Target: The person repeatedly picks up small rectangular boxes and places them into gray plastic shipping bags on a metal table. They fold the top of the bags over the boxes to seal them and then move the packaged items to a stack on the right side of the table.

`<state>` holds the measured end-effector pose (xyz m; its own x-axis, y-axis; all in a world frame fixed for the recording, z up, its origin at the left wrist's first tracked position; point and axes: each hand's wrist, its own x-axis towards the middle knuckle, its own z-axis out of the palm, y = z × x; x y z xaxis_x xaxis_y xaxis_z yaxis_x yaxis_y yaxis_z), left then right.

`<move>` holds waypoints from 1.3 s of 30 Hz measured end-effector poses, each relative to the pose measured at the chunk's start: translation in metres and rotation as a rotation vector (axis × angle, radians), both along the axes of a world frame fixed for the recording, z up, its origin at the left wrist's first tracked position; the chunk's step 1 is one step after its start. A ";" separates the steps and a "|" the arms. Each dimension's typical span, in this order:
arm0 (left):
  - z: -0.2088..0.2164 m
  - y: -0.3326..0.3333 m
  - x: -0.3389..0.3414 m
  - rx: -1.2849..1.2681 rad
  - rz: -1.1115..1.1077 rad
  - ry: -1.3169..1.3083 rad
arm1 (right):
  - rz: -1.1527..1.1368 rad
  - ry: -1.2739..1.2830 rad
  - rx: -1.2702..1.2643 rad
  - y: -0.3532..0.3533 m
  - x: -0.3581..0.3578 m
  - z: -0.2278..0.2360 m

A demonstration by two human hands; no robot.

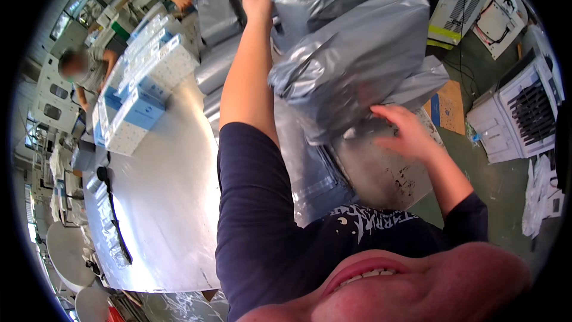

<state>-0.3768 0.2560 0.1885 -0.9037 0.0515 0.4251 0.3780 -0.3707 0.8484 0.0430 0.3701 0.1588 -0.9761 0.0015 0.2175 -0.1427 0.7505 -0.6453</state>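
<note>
A large, filled grey plastic mailing bag [357, 59] stands tilted in front of me, its shiny film creased. My left arm stretches far across the table, and my left hand [257, 3] is closed beside the far grey bags [333, 0]; what its fingers hold is hidden. Close to the lower right side of the tilted bag is my right hand [408, 131], open with fingers apart and slightly blurred. Whether it touches the film I cannot tell. Below the bag lies a pile of flat grey plastic bags [322, 182].
White and blue boxes [140, 113] stand in rows on the metal table [173, 203]. Two other people work beyond, one at a dark grey bag [217, 15]. A black strap [116, 220] lies at left. On the right floor are a white machine [515, 110] and cardboard [450, 107].
</note>
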 end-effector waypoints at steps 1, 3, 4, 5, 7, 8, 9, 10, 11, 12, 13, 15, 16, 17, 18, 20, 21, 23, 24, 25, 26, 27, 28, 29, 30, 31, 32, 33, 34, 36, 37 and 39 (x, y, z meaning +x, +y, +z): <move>-0.013 -0.015 0.008 -0.081 -0.011 0.019 | -0.040 -0.007 0.040 -0.003 -0.012 -0.002; -0.017 -0.041 0.027 -0.226 -0.057 0.093 | -0.179 -0.032 0.083 -0.011 -0.028 0.009; -0.024 -0.063 0.039 -0.205 -0.089 0.042 | -0.237 -0.029 0.120 -0.013 -0.034 0.011; -0.033 -0.090 0.051 -0.190 -0.117 -0.008 | -0.290 -0.023 0.149 -0.013 -0.039 0.008; -0.050 -0.140 0.080 -0.207 -0.094 -0.016 | -0.356 -0.008 0.180 -0.016 -0.042 0.010; -0.065 -0.162 0.078 -0.260 -0.024 0.029 | -0.374 -0.006 0.246 -0.013 -0.042 0.006; -0.088 -0.193 0.076 -0.320 0.056 0.060 | -0.368 0.098 0.371 -0.014 -0.042 0.001; -0.108 -0.223 0.073 -0.382 0.132 0.090 | -0.404 0.160 0.381 -0.022 -0.034 0.005; -0.117 -0.252 0.069 -0.576 0.327 0.212 | -0.395 0.279 0.373 -0.022 -0.023 -0.001; -0.113 -0.281 0.073 -0.803 0.495 0.315 | -0.424 0.235 0.295 -0.041 -0.007 0.005; -0.115 -0.310 0.072 -0.974 0.603 0.389 | -0.342 0.317 0.275 -0.060 0.009 0.002; -0.113 -0.364 0.064 -1.274 0.758 0.469 | -0.134 0.275 0.213 -0.117 0.033 -0.016; -0.107 -0.390 0.055 -1.395 0.817 0.458 | -0.038 0.176 0.290 -0.138 0.039 -0.028; -0.100 -0.413 0.041 -1.518 0.863 0.454 | 0.052 0.074 0.361 -0.155 0.039 -0.045; -0.095 -0.431 0.020 -1.643 0.888 0.466 | 0.061 0.014 0.335 -0.168 0.036 -0.059; -0.081 -0.482 -0.019 -1.951 0.954 0.377 | 0.091 -0.111 0.282 -0.195 0.026 -0.076; -0.086 -0.511 -0.051 -2.017 0.965 0.283 | 0.133 -0.036 0.321 -0.207 0.015 -0.081; -0.111 -0.577 -0.108 -2.188 0.940 0.240 | 0.201 0.007 0.425 -0.222 -0.026 -0.082; -0.122 -0.581 -0.100 -1.948 0.826 0.119 | 0.215 -0.015 0.468 -0.231 -0.049 -0.088; -0.138 -0.596 -0.095 -1.946 0.822 0.224 | 0.225 -0.061 0.576 -0.237 -0.074 -0.090; -0.129 -0.542 -0.050 -1.926 1.055 0.189 | 0.165 -0.095 0.654 -0.234 -0.089 -0.107; -0.117 -0.529 -0.032 -1.904 0.993 0.179 | 0.110 -0.150 0.661 -0.228 -0.096 -0.127; -0.125 -0.549 -0.020 -1.799 0.968 0.359 | 0.081 -0.189 0.660 -0.220 -0.100 -0.144; -0.132 -0.567 -0.002 -1.718 0.889 0.415 | 0.087 -0.211 0.685 -0.210 -0.101 -0.148; -0.142 -0.584 0.010 -1.645 0.804 0.455 | 0.102 -0.243 0.706 -0.207 -0.100 -0.152; -0.135 -0.585 0.016 -1.607 0.847 0.591 | 0.122 -0.271 0.729 -0.201 -0.097 -0.153; -0.113 -0.577 0.030 -1.562 0.889 0.719 | 0.073 -0.272 0.767 -0.194 -0.089 -0.151; -0.081 -0.555 0.054 -1.784 0.991 0.855 | 0.035 -0.246 0.802 -0.187 -0.088 -0.144; -0.119 -0.589 0.022 -1.786 0.760 0.706 | -0.002 -0.220 0.837 -0.181 -0.088 -0.137; -0.178 -0.669 -0.031 -1.716 0.411 0.326 | -0.024 -0.140 0.707 -0.176 -0.100 -0.126; -0.165 -0.619 -0.008 -1.884 0.401 0.143 | -0.092 -0.143 0.661 -0.179 -0.094 -0.123; -0.127 -0.589 0.049 -2.214 0.272 -0.023 | -0.029 -0.062 0.489 -0.199 -0.074 -0.113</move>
